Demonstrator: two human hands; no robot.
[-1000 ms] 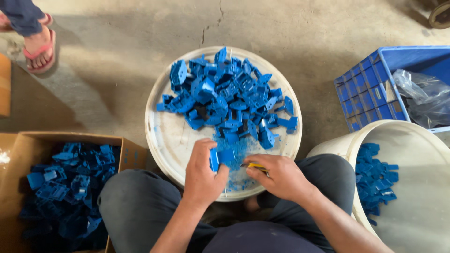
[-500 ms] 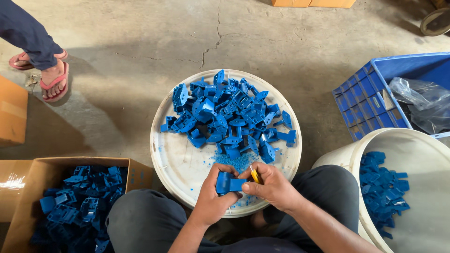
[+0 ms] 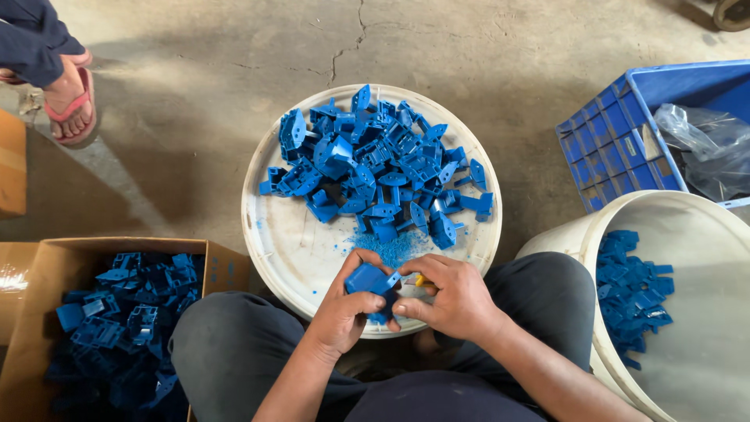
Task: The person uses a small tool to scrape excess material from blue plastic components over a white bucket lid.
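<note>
My left hand (image 3: 344, 312) grips a blue plastic part (image 3: 369, 280) over the near rim of a round white lid (image 3: 275, 234). My right hand (image 3: 451, 297) presses against that part and holds a small yellow-handled tool (image 3: 420, 280), mostly hidden by the fingers. A heap of blue plastic parts (image 3: 375, 160) lies on the far half of the lid, with blue shavings (image 3: 391, 248) just beyond my hands.
A cardboard box (image 3: 47, 258) with blue parts stands at my left knee. A white bucket (image 3: 703, 234) holding blue parts is at my right. A blue crate (image 3: 605, 148) with a plastic bag sits behind it. Another person's sandalled foot (image 3: 69, 101) is far left.
My hands lifted a blue part off the lid and drew it toward me; both now work on it together. The view shifted down slightly.
</note>
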